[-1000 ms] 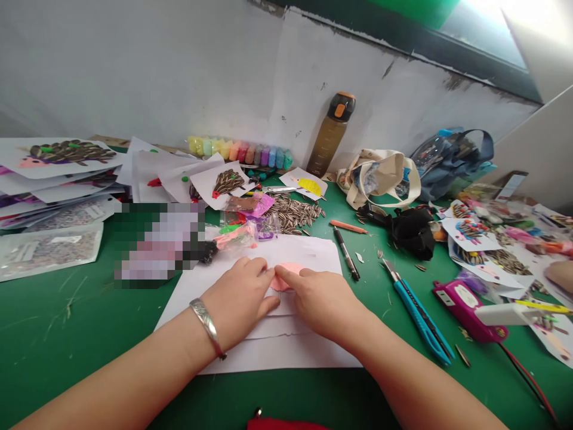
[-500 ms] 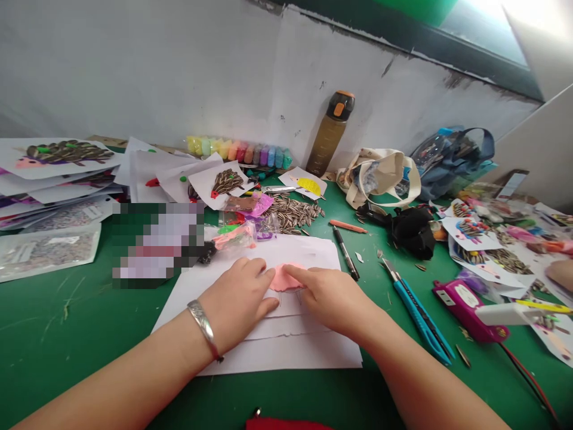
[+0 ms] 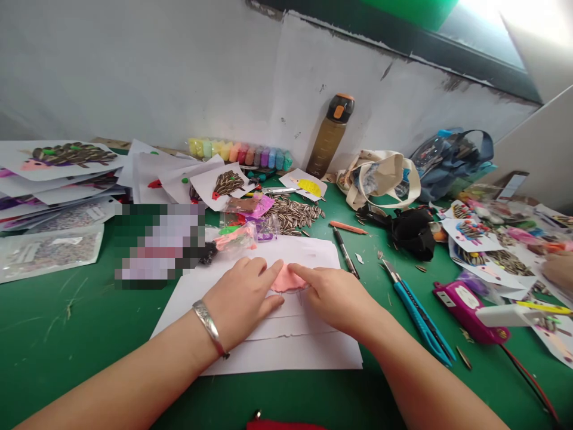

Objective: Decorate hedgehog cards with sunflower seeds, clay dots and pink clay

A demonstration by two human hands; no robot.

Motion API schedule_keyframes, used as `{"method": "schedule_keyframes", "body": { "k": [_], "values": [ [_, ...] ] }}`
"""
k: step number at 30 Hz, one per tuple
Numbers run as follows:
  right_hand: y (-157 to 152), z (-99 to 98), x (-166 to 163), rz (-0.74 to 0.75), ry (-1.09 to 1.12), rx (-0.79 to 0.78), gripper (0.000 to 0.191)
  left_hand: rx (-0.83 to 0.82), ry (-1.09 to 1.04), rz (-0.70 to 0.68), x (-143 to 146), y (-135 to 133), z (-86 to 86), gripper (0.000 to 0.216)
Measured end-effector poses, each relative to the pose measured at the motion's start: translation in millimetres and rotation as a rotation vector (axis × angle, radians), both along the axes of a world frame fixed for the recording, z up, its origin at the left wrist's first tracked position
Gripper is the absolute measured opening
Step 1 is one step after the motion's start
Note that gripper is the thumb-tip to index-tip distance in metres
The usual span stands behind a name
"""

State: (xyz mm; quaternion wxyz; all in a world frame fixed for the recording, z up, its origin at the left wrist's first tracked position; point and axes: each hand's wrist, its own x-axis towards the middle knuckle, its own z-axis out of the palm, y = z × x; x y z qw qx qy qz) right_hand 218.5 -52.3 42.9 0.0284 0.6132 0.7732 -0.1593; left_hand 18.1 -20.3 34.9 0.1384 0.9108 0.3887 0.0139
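Note:
A flat, rounded piece of pink modelling clay (image 3: 289,280) lies on white paper (image 3: 286,355); pencil lines show below its lower edge. My left hand (image 3: 250,289) rests at the clay's left side, index finger stretched to its upper edge and thumb apart on the paper. From the right, my right hand (image 3: 335,295) reaches in with its index fingertip on the clay's upper part, its other fingers curled under. Neither hand grips anything. Just behind the paper are small bags of coloured clay (image 3: 235,237) and a heap of striped sunflower seeds (image 3: 293,214).
Right of the paper lie a black pen (image 3: 345,254), an orange pencil-like stick (image 3: 348,227), a blue utility knife (image 3: 421,319) and a magenta glue-gun-like device (image 3: 470,310). A bottle (image 3: 329,134) stands by the wall. Stacked seed pictures (image 3: 67,161) sit left. Another person's hand (image 3: 559,272) shows far right.
My left index finger has shifted slightly right and up along the clay's edge. My right fingertip has moved a little across its upper part. The view has tilted slightly.

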Motion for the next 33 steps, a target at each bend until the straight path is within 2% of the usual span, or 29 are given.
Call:
{"method": "schedule_keyframes", "body": {
  "k": [2, 7, 15, 20, 24, 28, 33],
  "values": [
    [1.0, -0.7, -3.8, 0.016, -0.049, 0.002, 0.053, 0.007, 0.014, 0.011, 1.7, -0.3, -0.2, 0.043],
    [3.0, -0.2, -12.0, 0.032, -0.138, 0.001, 0.05, 0.008, 0.035, 0.045, 4.6, -2.0, -0.2, 0.032],
    [0.5, -1.1, 0.8, -0.027, 0.034, -0.023, 0.059, -0.019, 0.021, 0.045, 4.3, -0.9, 1.1, 0.039],
    [-0.3, -1.2, -5.7, 0.031, -0.026, -0.002, 0.053, -0.013, 0.033, 0.067, 6.7, -1.8, 1.3, 0.034],
    [1.5, -0.2, -6.1, 0.011, 0.01, -0.026, 0.053, -0.009, 0.03, 0.072, 6.3, -1.8, 0.0, 0.036],
    [4.3, 0.4, -6.7, -0.004, 0.084, -0.009, 0.057, -0.023, -0.048, 0.054, 2.0, 1.8, -2.7, 0.039],
    [7.9, 0.3, -15.0, 0.037, 0.034, 0.01, 0.053, -0.032, -0.113, 0.06, 0.2, 5.0, -6.7, 0.035]
  ]
}}
